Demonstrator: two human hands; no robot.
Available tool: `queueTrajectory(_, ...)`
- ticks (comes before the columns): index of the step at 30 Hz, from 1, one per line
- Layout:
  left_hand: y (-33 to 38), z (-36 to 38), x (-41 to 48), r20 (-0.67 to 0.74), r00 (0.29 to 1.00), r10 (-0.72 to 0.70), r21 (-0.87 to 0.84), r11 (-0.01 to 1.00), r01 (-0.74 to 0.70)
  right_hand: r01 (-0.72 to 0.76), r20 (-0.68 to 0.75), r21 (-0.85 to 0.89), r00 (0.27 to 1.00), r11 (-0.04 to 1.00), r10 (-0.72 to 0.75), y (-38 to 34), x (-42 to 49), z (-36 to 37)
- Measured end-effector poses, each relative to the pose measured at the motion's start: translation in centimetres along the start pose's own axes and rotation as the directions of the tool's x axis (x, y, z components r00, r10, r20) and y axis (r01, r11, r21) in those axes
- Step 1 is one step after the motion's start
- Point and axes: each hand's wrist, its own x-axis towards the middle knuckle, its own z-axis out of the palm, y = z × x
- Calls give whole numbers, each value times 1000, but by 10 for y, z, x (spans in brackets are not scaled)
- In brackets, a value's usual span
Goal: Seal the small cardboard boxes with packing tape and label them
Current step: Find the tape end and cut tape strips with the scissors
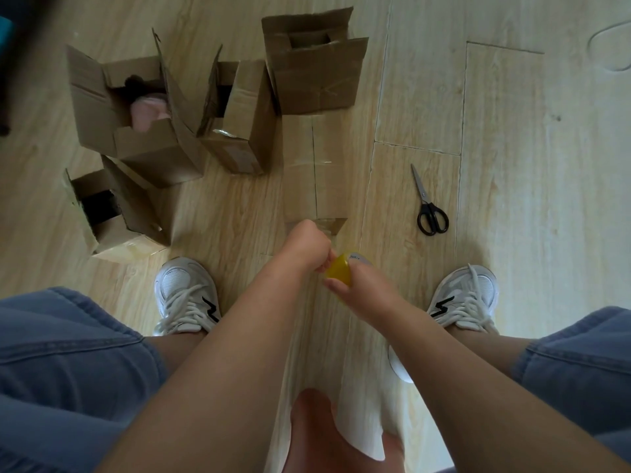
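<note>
You stood over pale wood-grain plank floor (505,206); dark seams (461,107) crossed right side; far-left corner lay dim.

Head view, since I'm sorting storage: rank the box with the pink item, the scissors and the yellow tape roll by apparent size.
1. box with the pink item
2. scissors
3. yellow tape roll, partly covered and nearer the camera, yet looking smallest

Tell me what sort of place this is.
Probably a room in a home, not a packing station: pale wood-look plank floor, open cardboard boxes and scissors lying straight on it, a yellow tape roll in the right hand.
</note>
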Motion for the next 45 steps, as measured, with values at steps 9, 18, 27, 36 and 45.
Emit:
queueTrajectory(9,5,-1,-8,-6,990,-140,-235,963,135,0,30,47,1000,999,-1,-1,3,-2)
queueTrajectory(18,-1,-6,-13,1,999,-41,-327,944,40,-133,101,311,989,941,106,8,0,-6)
queueTrajectory(27,-2,-7,-10,-43,998,-43,-274,961,30,-122,150,509,987,852,52,12,-11,-8)
queueTrajectory(36,9,1,-11,66,973,-220,-458,860,226,-70,93,367,995,928,39,9,-11,1)
queueTrajectory(45,5,-1,-9,76,987,-145,-452,877,164,-96,146,318,988,943,51,10,-10,0)
